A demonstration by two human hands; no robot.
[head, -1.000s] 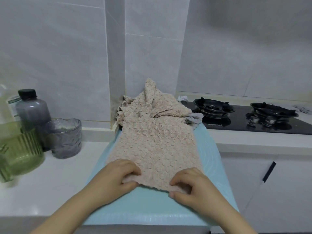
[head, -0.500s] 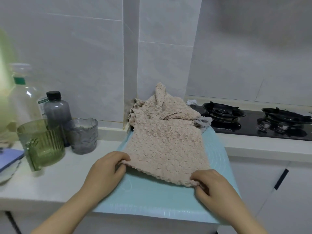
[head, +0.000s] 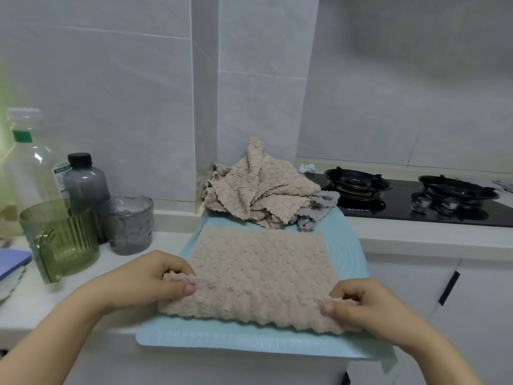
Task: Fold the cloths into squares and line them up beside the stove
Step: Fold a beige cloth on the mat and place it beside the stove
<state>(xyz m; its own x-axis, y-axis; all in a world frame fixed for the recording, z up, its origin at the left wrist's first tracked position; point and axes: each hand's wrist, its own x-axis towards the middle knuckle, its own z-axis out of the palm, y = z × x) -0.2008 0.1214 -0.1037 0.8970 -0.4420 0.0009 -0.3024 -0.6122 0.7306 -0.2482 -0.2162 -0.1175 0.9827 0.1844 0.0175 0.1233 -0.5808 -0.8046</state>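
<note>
A beige bumpy cloth [head: 258,270] lies spread across the light blue mat [head: 347,245], its near edge lifted off the mat. My left hand [head: 150,279] pinches the cloth's near left corner and my right hand [head: 363,304] pinches its near right corner. Behind it, at the back of the mat against the wall, sits a crumpled pile of beige cloths [head: 258,187] with a grey cloth [head: 319,204] under its right side. The black gas stove [head: 416,195] is to the right of the pile.
On the white counter at left stand a green ribbed glass [head: 58,240], a grey glass [head: 127,223], a dark grey bottle [head: 84,182] and a clear bottle [head: 27,157]. A blue object [head: 12,262] lies at the far left. White cabinets sit below the stove.
I pulled one beige cloth off the pile toward me and spread it wide across the mat. Both hands moved apart to its near corners and lifted that edge.
</note>
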